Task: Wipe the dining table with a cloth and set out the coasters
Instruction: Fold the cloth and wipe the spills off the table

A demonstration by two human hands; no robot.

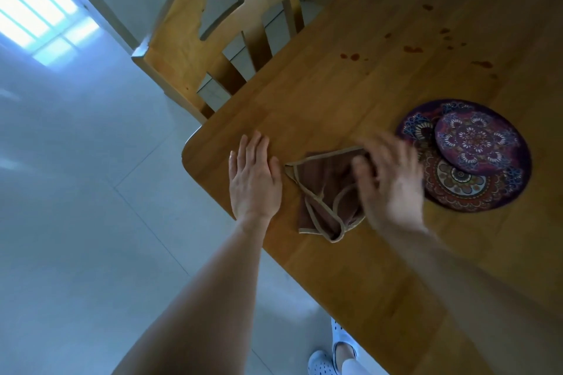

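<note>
On table (365, 283) corner | left hand (254, 179) flat, fingers (254, 146) straight | right hand (393, 186) blurred over cloth (320, 192), grip unclear

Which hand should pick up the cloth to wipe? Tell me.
Right. The right hand is over the cloth, on the side nearer the stains; blur hides its grip. The left hand lies flat on the table beside it.

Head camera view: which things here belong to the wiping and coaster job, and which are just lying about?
Job: brown cloth, dining table, reddish spots on it, small coaster on large coaster, left hand flat on the table, right hand blurred over the cloth.
Lying about: wooden chair, pale slippers.
</note>
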